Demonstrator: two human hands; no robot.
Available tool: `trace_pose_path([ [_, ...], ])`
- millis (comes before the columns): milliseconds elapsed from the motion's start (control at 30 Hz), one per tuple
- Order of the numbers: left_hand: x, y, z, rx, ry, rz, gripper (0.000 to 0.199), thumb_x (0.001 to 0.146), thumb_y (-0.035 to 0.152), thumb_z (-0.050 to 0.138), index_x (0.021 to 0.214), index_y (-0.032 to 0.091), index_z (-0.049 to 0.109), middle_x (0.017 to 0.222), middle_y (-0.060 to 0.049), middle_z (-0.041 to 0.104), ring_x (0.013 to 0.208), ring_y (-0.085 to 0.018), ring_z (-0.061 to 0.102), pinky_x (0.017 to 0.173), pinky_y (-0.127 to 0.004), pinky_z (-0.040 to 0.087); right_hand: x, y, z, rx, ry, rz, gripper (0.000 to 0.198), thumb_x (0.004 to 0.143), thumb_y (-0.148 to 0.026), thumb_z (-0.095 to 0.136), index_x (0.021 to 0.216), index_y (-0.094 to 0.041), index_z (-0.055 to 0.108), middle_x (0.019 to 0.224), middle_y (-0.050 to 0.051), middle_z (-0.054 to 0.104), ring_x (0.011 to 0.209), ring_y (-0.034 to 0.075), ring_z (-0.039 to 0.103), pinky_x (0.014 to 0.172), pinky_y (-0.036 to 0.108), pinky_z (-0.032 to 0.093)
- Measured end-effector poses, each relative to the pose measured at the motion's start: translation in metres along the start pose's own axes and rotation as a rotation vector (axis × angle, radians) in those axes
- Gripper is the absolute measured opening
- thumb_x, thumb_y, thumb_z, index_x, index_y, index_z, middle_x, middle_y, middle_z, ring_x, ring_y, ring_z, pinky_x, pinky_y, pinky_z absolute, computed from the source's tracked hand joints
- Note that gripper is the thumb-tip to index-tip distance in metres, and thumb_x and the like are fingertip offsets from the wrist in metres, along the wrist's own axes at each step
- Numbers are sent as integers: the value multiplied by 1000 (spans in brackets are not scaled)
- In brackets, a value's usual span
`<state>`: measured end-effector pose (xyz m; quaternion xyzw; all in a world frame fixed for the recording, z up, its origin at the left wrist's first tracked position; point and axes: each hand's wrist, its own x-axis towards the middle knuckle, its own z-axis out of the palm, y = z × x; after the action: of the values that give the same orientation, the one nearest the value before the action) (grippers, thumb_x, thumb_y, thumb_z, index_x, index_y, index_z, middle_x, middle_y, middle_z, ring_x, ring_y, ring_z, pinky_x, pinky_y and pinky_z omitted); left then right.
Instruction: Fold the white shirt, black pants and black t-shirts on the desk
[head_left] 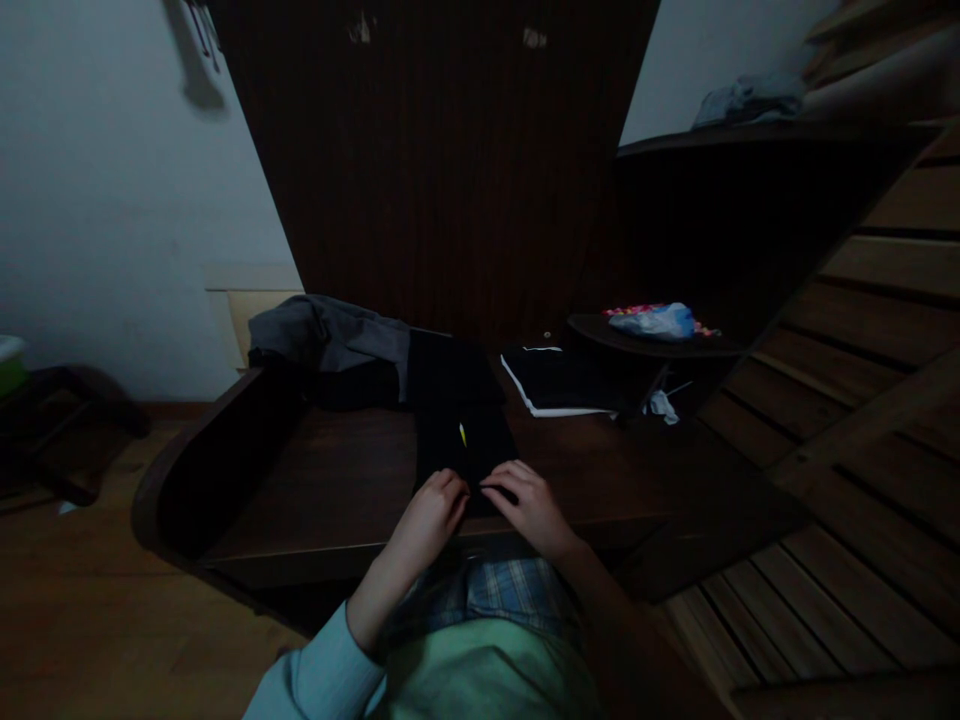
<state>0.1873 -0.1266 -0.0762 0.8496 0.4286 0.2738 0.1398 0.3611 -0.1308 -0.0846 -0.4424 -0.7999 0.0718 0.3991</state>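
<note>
A strip of black cloth [465, 460] lies on the dark wooden bench [345, 480], its near end toward me. A small yellow-and-white mark [463, 434] shows on the cloth; whether it is a print or a loose thing is too small to tell. At the near end, my left hand [437, 502] has its fingers pinched together on the cloth's edge. Close beside it, my right hand [531, 505] pinches the same edge between thumb and fingers. The room is dim, so the cloth's folds and full shape are hard to see.
A grey garment [330, 340] is heaped at the bench's back left. Right of the black cloth lies a dark flat item with white edges [555, 383]. A plastic bag [654, 322] sits on a low shelf. Wooden slats [847, 400] rise at the right.
</note>
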Motion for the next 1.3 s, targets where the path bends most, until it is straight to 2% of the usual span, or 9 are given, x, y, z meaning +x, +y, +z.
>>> trace_pose_path([
  [267, -3, 2, -1, -127, 148, 10, 14, 85, 15, 42, 85, 17, 56, 87, -4, 56, 83, -16, 53, 76, -29, 45, -7, 3, 8, -19, -24, -21, 9, 77, -18, 57, 79, -20, 66, 80, 4, 62, 77, 16, 57, 68, 28, 49],
  [467, -1, -2, 4, -89, 7, 32, 14, 85, 15, 43, 83, 17, 56, 86, -5, 57, 83, -17, 52, 76, -29, 44, -6, 5, 8, 39, 5, 5, 9, 78, -19, 56, 78, -20, 65, 80, 4, 62, 77, 16, 58, 68, 29, 48],
  [600, -2, -4, 4, -39, -22, 19, 14, 86, 15, 41, 84, 16, 55, 86, -5, 57, 83, -17, 51, 75, -29, 44, -6, 4, 6, 110, -7, 57, 10, 79, -19, 54, 78, -19, 65, 80, 4, 62, 77, 15, 58, 71, 28, 48],
  [767, -9, 3, 3, 84, -32, 55, 20, 85, 21, 45, 104, 18, 51, 95, -6, 53, 88, -19, 49, 78, -32, 44, -4, 2, -4, 126, -134, 67, 15, 80, -26, 53, 80, -19, 66, 87, 5, 60, 85, 16, 56, 76, 29, 45],
  [900, -10, 9, 7, 242, -23, 46, 24, 84, 25, 46, 107, 20, 51, 95, -6, 50, 86, -20, 48, 75, -34, 44, 26, 10, -18, 310, -306, 145, 21, 81, -31, 52, 75, -17, 67, 78, 3, 64, 75, 14, 59, 71, 25, 45],
  [967, -9, 10, 10, 288, -18, 29, 20, 84, 24, 45, 103, 20, 53, 93, -5, 50, 85, -20, 48, 74, -33, 45, 50, 17, -18, 365, -291, 248, 22, 81, -31, 50, 78, -16, 66, 74, 3, 65, 70, 13, 60, 67, 24, 44],
  [1033, -8, 11, 12, 317, -24, 20, 19, 84, 21, 45, 101, 20, 53, 92, -5, 49, 84, -19, 48, 73, -32, 44, 75, 24, -11, 304, -273, 367, 22, 80, -30, 50, 75, -15, 66, 66, 2, 65, 61, 13, 59, 60, 23, 43],
  [1133, -5, 12, 13, 323, -52, 22, 19, 83, 17, 46, 101, 20, 53, 90, -5, 49, 83, -19, 48, 71, -30, 44, 100, 31, 11, 116, -345, 491, 21, 72, -33, 60, 62, -16, 64, 56, 2, 62, 55, 14, 56, 54, 23, 38],
  [1300, -3, 14, 11, 281, -65, 10, 19, 83, 13, 45, 99, 18, 53, 89, -5, 48, 81, -18, 47, 70, -29, 44, 101, 38, 38, 138, -303, 490, 15, 67, -28, 63, 58, -17, 60, 57, -1, 59, 58, 12, 54, 54, 22, 34],
])
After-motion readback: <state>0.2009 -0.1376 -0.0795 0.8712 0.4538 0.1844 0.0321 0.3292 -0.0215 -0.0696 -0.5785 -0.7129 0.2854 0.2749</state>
